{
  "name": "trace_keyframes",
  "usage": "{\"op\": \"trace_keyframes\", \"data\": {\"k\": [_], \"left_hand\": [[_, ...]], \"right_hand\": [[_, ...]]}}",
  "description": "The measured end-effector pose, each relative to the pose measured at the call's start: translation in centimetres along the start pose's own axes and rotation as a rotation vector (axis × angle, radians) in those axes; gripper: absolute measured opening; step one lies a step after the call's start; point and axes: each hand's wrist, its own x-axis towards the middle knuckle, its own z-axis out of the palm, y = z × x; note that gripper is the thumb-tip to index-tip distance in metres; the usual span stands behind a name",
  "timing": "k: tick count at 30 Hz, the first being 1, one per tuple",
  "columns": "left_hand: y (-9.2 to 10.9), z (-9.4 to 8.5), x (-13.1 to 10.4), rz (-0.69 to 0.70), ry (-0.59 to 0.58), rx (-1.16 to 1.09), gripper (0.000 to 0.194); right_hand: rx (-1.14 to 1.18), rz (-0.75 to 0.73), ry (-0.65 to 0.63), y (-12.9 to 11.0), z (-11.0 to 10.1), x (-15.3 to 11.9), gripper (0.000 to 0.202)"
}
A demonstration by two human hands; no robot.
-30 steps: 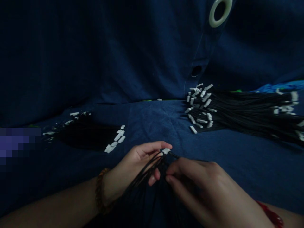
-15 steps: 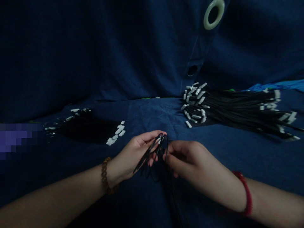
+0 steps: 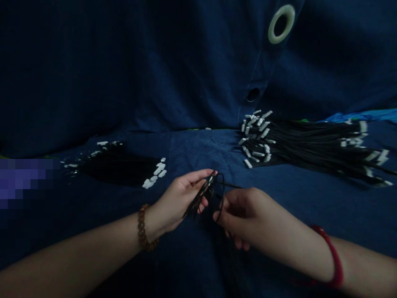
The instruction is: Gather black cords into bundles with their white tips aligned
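A small bunch of thin black cables (image 3: 203, 194) is pinched in my left hand (image 3: 182, 196), which wears a brown bead bracelet. Their ends loop above the fingers, and a bit of white shows near my left thumb. Close by on the right, my right hand (image 3: 245, 213) has its thumb and forefinger closed on one black strand looping out of the bunch. Darker lengths seem to hang below both hands, but shadow hides most of them.
On the left lies a bundle of black cables (image 3: 114, 167) with white connectors. A larger cable bundle (image 3: 304, 142) with white ends lies at the right. Behind hangs a dark blue curtain (image 3: 173, 66) with a pale ring (image 3: 273, 31). Blue plastic (image 3: 362, 115) lies at far right.
My right hand has moved slightly right and down, away from my left hand, drawing a strand out into a wider loop. The left hand keeps its hold on the bunch.
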Motion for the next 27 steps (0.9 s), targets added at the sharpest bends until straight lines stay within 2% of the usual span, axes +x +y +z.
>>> {"op": "trace_keyframes", "data": {"k": [5, 8, 18, 24, 27], "left_hand": [[0.4, 0.0, -0.1, -0.01, -0.091, -0.002, 0.031], [0.6, 0.0, -0.3, -0.024, -0.124, 0.012, 0.03], [0.1, -0.1, -0.2, 0.047, -0.162, 0.065, 0.028], [-0.8, -0.6, 0.3, 0.07, -0.211, 0.07, 0.03], [-0.7, -0.5, 0.3, 0.047, -0.188, 0.083, 0.03]], "right_hand": [[-0.362, -0.245, 0.137, -0.7, 0.3, -1.0, 0.02], [-0.437, -0.301, 0.196, -0.8, 0.2, -1.1, 0.017], [-0.277, -0.368, 0.25, 0.1, -0.3, -0.2, 0.017], [-0.101, -0.349, 0.161, 0.5, -0.5, 0.8, 0.019], [-0.123, -0.337, 0.165, 0.5, -0.7, 1.0, 0.019]]}}
